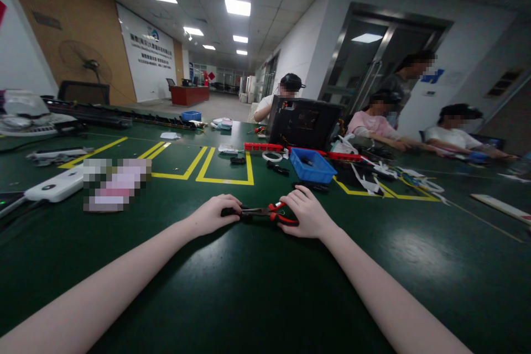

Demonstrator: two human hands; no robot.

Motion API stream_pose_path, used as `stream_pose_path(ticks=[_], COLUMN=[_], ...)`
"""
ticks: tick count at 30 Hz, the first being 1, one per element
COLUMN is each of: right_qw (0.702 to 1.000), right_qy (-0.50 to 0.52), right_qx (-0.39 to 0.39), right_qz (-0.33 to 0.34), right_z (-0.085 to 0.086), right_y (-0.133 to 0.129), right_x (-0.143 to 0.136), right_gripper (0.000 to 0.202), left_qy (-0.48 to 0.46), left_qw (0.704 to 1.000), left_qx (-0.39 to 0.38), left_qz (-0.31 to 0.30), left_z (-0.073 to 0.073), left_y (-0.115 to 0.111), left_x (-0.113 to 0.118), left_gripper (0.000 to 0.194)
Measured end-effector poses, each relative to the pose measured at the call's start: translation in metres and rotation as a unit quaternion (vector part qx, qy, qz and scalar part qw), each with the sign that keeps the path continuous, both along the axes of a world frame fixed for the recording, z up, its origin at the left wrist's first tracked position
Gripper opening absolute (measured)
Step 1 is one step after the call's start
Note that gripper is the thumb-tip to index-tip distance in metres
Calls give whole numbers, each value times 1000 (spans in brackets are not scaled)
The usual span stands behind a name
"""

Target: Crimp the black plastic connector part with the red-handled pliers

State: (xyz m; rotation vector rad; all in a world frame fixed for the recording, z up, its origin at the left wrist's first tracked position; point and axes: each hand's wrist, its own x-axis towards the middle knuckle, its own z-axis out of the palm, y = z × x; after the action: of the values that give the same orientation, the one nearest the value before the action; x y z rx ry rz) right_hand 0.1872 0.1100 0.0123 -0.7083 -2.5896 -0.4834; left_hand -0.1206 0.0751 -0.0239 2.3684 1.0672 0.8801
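Observation:
My right hand (306,213) is closed on the red and black handles of a pair of pliers (284,218), whose jaws point left. Facing it, my left hand (216,214) pinches a small black part (229,212) between thumb and fingers. The plier jaws meet this black part at my left fingertips; whether they grip it is too small to tell. Both hands are low over the green table (257,287), near its middle.
Beyond my right hand stands a blue bin (312,166), with black cables (277,168) and a white ring (272,156) beside it. A white power strip (62,182) lies left. Several people sit or stand across the table, near a black case (305,121).

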Motion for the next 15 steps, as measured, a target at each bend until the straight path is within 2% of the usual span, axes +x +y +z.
stream_pose_path(ticks=[5,9,11,12,15], right_qw=[1000,998,997,997,995], right_qy=[16,36,46,52,68], right_qx=[25,45,54,57,64], right_qz=[-6,-16,-19,-21,-28], right_z=[0,1,1,2,1], right_y=[2,3,3,3,3], right_x=[4,6,7,8,8], right_gripper=[49,49,49,49,48], left_qy=[-9,-5,-4,-16,-78], left_qw=[1000,999,994,987,945], left_qx=[-3,28,92,142,312], left_qz=[2,30,60,72,63], left_z=[-1,8,18,23,39], left_y=[0,-3,-10,-16,-40], left_x=[-1,-1,-1,-1,0], left_gripper=[15,38,42,35,26])
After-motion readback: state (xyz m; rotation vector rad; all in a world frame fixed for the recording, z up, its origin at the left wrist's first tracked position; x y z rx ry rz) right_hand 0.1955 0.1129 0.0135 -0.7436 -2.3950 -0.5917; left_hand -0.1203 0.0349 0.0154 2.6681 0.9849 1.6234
